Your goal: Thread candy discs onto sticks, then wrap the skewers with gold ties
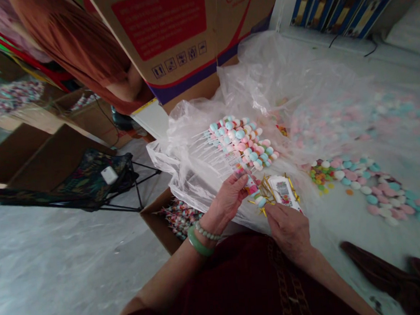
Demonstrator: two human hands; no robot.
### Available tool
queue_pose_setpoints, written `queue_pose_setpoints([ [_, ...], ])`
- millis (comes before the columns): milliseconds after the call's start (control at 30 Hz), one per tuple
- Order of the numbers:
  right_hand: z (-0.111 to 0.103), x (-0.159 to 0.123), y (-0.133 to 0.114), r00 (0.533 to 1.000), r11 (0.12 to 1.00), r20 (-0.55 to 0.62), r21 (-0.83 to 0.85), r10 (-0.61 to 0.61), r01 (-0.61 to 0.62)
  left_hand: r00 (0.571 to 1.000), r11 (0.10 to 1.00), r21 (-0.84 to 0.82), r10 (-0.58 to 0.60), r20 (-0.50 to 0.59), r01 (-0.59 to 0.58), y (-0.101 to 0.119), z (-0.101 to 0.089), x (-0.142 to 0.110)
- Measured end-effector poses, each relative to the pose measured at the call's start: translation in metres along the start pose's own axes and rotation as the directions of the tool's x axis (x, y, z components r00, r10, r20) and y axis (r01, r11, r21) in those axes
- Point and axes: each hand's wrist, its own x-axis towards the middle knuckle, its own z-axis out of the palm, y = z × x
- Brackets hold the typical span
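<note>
My left hand [231, 195], with a green bangle and a bead bracelet on its wrist, pinches a small transparent candy wrapper [250, 187] with pink print. Blue and white marshmallows [260, 201] show at the wrapper's lower end. My right hand [289, 228] is closed beside them, its thumb and fingertips pressed together; whatever lies between them is hidden. Close by are a stack of white printed cards [284, 190] and gold twist ties [266, 188]. Beyond my hands, a pile of marshmallow skewers [243, 138] on white sticks rests on plastic sheeting.
Loose pastel candies [387, 192] spread over the table at right, some beneath plastic sheeting [283, 74]. A large cardboard box [186, 38] stands at the back. Below left are an open box of skewers [180, 219] and a folding chair [102, 175]. A co-worker's sleeve [77, 46] shows behind.
</note>
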Motion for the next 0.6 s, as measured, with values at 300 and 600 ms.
queue_pose_setpoints([
  [300, 0.0004, -0.0019, 0.0016, 0.999, 0.998, -0.005, 0.042, 0.046, -0.046, 0.999, 0.990, -0.144, -0.019, -0.037, 0.014, -0.0042, 0.0004, 0.0049],
  [600, 0.0012, -0.0029, -0.0036, 0.996, 0.989, 0.033, -0.123, -0.081, 0.085, 0.999, 1.000, -0.003, 0.002, -0.041, -0.002, -0.0051, 0.0081, 0.0033],
])
